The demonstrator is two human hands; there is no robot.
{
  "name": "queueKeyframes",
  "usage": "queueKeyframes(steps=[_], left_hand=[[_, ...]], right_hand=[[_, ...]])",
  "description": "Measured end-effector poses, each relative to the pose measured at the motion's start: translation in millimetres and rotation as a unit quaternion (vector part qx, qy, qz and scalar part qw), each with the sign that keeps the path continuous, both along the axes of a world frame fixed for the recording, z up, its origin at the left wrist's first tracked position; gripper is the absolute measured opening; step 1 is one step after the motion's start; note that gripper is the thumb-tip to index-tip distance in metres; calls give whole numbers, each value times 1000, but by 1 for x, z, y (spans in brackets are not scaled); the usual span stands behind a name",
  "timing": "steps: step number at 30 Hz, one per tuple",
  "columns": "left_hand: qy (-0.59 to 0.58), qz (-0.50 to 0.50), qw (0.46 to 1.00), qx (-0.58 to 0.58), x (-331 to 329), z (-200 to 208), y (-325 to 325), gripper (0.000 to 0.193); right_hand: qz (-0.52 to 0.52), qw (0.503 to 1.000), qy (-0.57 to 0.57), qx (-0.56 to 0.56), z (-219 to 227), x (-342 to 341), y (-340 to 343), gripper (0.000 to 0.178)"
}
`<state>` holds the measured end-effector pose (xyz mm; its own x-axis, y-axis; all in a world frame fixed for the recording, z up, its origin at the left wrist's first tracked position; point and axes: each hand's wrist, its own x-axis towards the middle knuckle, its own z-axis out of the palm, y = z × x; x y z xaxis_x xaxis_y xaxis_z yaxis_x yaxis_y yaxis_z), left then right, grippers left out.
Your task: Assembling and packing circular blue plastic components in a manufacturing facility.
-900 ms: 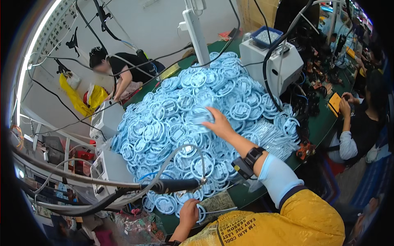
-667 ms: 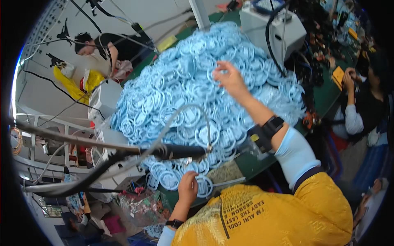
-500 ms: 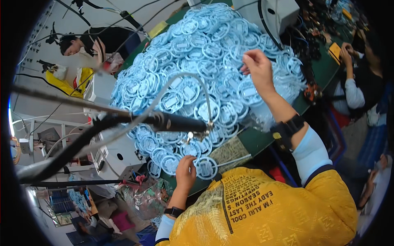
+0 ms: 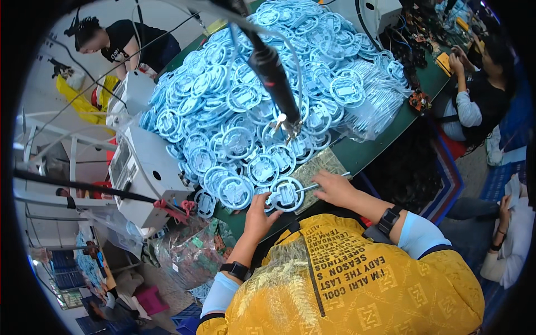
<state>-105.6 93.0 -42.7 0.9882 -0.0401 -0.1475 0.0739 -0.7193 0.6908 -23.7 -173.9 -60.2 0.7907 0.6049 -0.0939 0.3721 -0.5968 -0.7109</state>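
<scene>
At the near edge of the green table lies a light-blue round plastic frame, with a pale thin stick running out from its right side. My left hand grips the frame's left rim between thumb and fingers. On the right, the fingers of my right hand close around the stick, just beside the frame; the fingertips are partly hidden. Beneath the stick is a flat, mottled greenish-brown pad. A large heap of similar light-blue frames rises directly beyond both hands.
A black rod-like tool hangs on cables above the heap. Clear bags of pale sticks lie at its right. Grey-white machine housings stand on the left. Co-workers sit at right and far left.
My right hand has come down from above the heap's right side to the stick by the frame. My left hand has moved onto the frame's rim. The whole view has shifted.
</scene>
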Motion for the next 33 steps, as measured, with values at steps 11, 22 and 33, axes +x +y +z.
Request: queueKeyframes(steps=[11,22,33], left_hand=[[216,181,881,-380,-3,-44,2,48],[81,98,810,-573,-43,35,11,37],[-137,37,919,-368,-22,91,2,96]], right_hand=[[21,998,-8,-50,-26,-25,19,45],[-71,948,256,173,112,-40,31,29],[95,961,-172,193,169,-43,53,22]])
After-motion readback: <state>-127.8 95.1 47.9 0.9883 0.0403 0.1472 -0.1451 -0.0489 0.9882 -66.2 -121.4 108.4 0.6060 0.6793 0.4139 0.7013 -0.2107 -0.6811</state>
